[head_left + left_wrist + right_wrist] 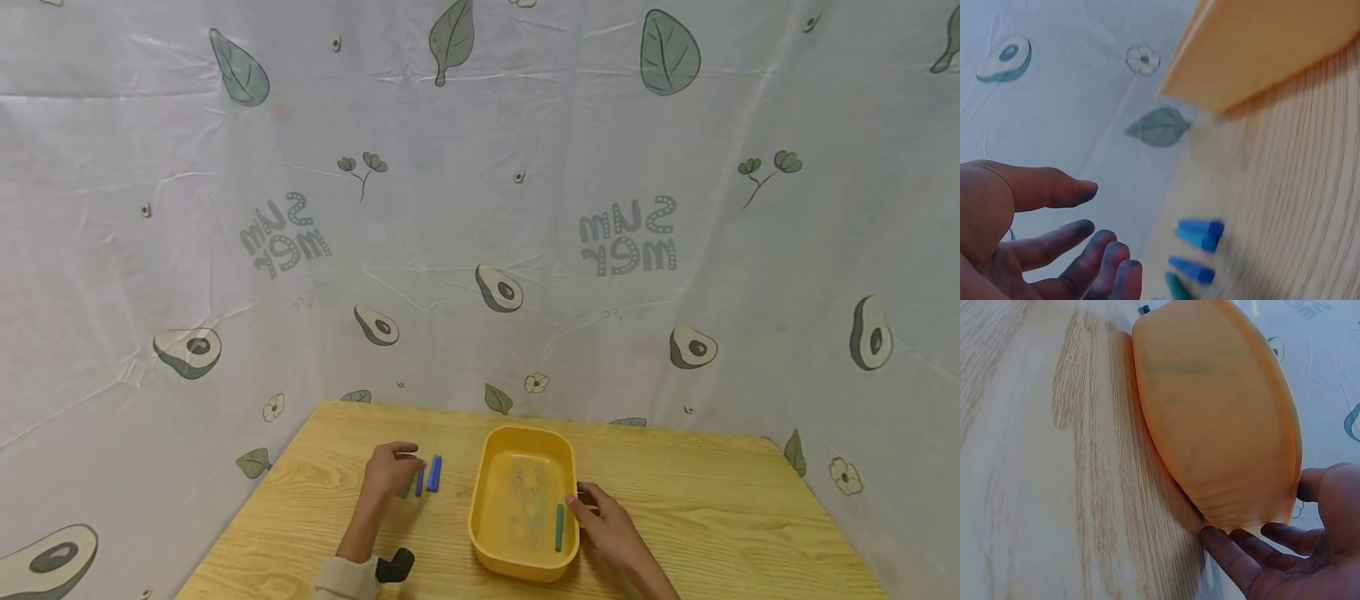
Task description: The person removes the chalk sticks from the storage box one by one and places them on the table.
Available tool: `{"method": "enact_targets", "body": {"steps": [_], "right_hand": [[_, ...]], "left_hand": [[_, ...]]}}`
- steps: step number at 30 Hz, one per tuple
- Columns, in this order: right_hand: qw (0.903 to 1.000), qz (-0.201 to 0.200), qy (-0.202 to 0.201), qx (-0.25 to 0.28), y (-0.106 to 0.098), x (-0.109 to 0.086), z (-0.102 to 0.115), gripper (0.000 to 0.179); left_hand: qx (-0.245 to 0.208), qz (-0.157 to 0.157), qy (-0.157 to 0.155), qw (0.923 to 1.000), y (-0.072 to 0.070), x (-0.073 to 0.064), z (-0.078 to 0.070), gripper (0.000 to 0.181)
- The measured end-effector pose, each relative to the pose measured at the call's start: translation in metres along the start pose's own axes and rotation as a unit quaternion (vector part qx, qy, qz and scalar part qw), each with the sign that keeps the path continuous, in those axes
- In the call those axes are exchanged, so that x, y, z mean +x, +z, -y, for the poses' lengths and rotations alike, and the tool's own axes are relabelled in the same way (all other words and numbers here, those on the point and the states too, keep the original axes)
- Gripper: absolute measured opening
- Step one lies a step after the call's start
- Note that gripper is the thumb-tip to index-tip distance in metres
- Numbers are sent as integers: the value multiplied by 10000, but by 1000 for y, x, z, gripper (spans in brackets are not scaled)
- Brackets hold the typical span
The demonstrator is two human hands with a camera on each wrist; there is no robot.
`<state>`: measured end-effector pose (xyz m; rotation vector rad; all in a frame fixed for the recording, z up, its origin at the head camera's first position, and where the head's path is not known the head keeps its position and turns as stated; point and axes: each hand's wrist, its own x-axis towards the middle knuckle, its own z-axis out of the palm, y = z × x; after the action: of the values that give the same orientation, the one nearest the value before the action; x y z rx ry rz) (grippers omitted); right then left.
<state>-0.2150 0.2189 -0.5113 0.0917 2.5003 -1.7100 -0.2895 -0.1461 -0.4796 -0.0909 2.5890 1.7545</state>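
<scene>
My left hand (pixel 393 472) hovers over the left part of the table, thumb and fingers apart with nothing between them; dark smudges mark its fingertips (pixel 1105 236). Just beside it lie several chalk-like sticks: a pair of blue sticks (pixel 434 473), a single blue stick (pixel 419 483) and a green stick (pixel 1176 286), partly under the hand in the head view. My right hand (pixel 609 523) grips the right side of a yellow plastic basin (pixel 486 492), thumb at the rim and fingers against the outer wall (pixel 1222 425). Inside the basin, along its right wall, is a green stick (pixel 559 527).
The wood-grain table (pixel 697 508) carries the basin and sticks. Behind and around it hangs a pale curtain (pixel 450 208) printed with leaves and avocados. Bluish-grey smears mark the basin's floor. A black strap device (pixel 395 566) sits at my left wrist.
</scene>
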Motion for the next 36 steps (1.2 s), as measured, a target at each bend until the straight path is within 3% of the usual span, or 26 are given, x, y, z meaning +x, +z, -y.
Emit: {"method": "enact_targets", "body": {"steps": [17,29,36], "right_hand": [[10000,-50,-26,-11,2,1,-4,57],[9999,26,-106,-28,0,-1,-2,59],[9999,-23,-86,-58,0,0,-1,59]], "left_hand": [[-803,795,167,9935,55,-18,-31,49],[-1308,1241,293,9832,90,-32,-52,49],[-1317,1437,84,9808,110,-38,-58,48]]}}
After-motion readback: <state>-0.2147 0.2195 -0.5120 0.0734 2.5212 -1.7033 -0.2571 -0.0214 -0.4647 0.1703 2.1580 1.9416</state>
